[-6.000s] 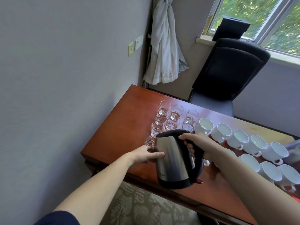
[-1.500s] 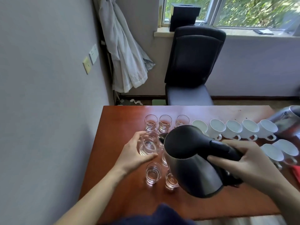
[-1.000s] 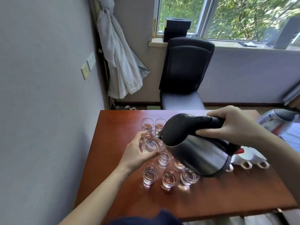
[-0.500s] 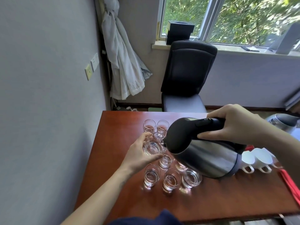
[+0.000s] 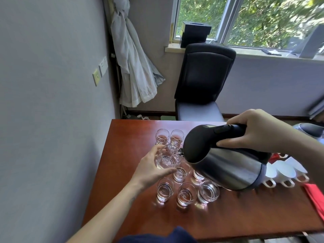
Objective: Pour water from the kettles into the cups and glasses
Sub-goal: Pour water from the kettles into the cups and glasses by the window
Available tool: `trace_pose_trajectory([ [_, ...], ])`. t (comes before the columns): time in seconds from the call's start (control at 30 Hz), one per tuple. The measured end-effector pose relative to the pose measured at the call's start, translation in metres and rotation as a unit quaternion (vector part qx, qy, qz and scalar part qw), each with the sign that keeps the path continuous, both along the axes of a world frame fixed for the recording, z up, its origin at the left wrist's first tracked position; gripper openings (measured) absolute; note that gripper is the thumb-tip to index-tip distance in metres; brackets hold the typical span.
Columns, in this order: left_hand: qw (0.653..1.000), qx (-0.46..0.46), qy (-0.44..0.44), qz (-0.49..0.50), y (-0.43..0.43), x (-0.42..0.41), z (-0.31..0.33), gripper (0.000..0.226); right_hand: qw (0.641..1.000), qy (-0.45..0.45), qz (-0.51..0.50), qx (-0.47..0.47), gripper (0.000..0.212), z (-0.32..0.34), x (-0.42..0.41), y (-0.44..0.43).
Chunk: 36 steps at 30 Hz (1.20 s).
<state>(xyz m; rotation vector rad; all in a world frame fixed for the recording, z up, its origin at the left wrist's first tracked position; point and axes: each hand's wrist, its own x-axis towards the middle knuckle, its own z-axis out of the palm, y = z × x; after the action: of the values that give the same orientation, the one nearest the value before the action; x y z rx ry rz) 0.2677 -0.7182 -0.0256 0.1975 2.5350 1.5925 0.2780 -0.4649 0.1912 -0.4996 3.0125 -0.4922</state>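
My right hand (image 5: 259, 130) still grips the kettle (image 5: 222, 162), tipped further than before, spout at the glass (image 5: 168, 157) my left hand (image 5: 152, 168) holds

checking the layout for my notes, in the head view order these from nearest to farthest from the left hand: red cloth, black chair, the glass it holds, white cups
From the left hand:
1. held glass, in its grip, above the other glasses.
2. white cups, right, behind the tilted kettle.
3. black chair, beyond the table's far edge.
4. red cloth, far right edge.
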Motion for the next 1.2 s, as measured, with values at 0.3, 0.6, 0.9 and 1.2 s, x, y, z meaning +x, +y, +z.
trace_pose_trajectory([
  [0.3, 1.0, -0.007, -0.004, 0.002, -0.0005, -0.0023, -0.0035, 0.094, 1.0, 0.003, 0.002, 0.011, 0.042, 0.003, -0.0037, -0.004],
  [0.6, 1.0, -0.007, -0.009, -0.003, -0.0003, -0.006, -0.0026, 0.104, 1.0, -0.016, -0.003, 0.014, 0.037, 0.0045, -0.0049, -0.0082],
  [0.9, 1.0, -0.012, -0.006, -0.006, 0.0002, -0.0061, -0.0019, 0.098, 0.999, -0.027, -0.001, 0.021, 0.039, 0.0025, -0.0058, -0.008],
  [1.2, 1.0, -0.027, -0.002, -0.01, -0.0003, -0.0044, -0.0034, 0.088, 0.999, -0.028, 0.008, 0.022, 0.04, 0.0029, -0.0053, -0.0065],
])
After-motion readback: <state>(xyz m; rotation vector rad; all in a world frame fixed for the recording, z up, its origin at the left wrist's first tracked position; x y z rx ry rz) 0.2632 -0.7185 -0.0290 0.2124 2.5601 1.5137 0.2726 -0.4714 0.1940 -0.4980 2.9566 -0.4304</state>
